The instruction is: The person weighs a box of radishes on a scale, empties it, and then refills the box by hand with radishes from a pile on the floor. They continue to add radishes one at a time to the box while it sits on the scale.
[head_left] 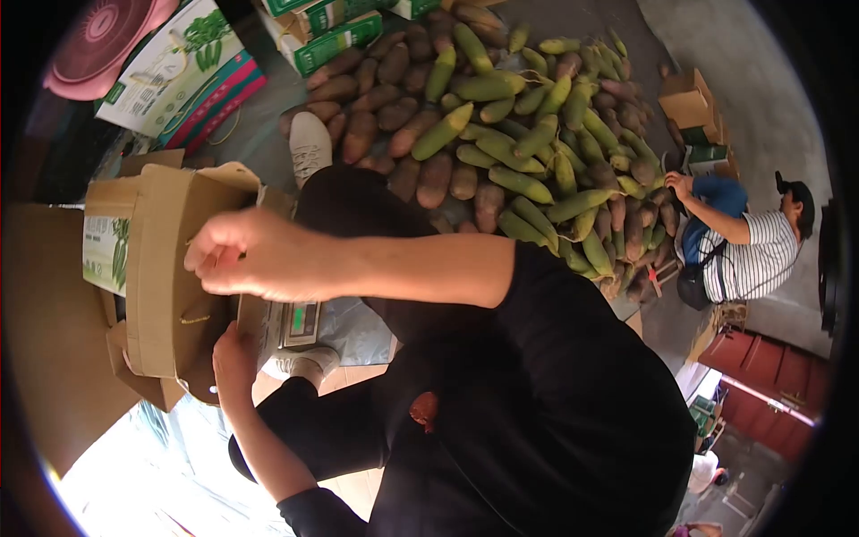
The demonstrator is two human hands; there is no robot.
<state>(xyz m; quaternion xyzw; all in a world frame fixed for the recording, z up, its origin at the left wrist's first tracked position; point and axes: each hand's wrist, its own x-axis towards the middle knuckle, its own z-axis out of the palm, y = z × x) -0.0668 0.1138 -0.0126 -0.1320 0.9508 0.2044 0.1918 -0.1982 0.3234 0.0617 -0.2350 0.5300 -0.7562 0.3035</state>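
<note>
A brown cardboard box [157, 286] with its flaps up stands in front of me, at the left of the view. My left hand [234, 362] grips the near edge of this box, thumb on the outside and the other fingers partly hidden. Above the box, my right hand [255, 255] is closed with curled fingers and slightly blurred; what it may hold I cannot make out. A short yellow cord [195, 319] shows on the box's side below it. Close to the box, a scale [300, 324] with a lit green display sits partly covered.
A large heap of green radishes [537, 143] and dark reddish ones [434, 179] lies to my right. Printed cartons [179, 67] and a pink lid [103, 40] are at the upper left. A person in a striped shirt [761, 255] sits beyond the heap, near open boxes [693, 107].
</note>
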